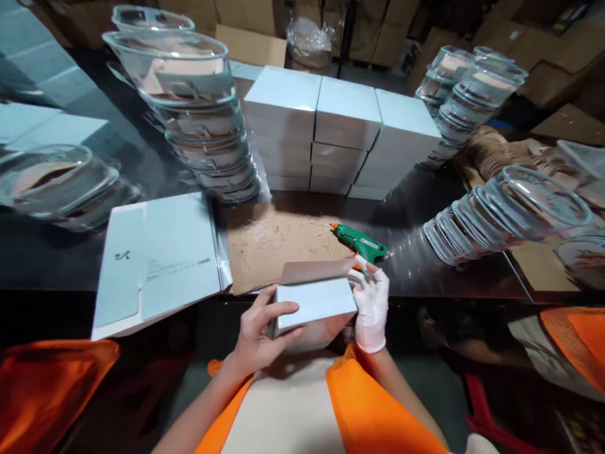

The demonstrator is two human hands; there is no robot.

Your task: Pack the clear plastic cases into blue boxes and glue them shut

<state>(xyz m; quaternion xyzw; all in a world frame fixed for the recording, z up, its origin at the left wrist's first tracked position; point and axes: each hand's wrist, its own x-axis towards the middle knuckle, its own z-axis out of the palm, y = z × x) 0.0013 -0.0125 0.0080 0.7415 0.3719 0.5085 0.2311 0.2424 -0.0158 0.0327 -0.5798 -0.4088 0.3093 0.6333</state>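
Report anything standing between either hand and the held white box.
Nothing visible. The left hand holds the white box at its left end; the right hand is at the other. The green glue gun lies beyond it.

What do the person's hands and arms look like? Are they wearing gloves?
Only one glove! The right hand wears a white glove that ends at the wrist; at least one of its fingers looks bare at the tip. The left hand has no glove. No sleeves cover the forearms. Above them shows a bright orange vest over a pale top.
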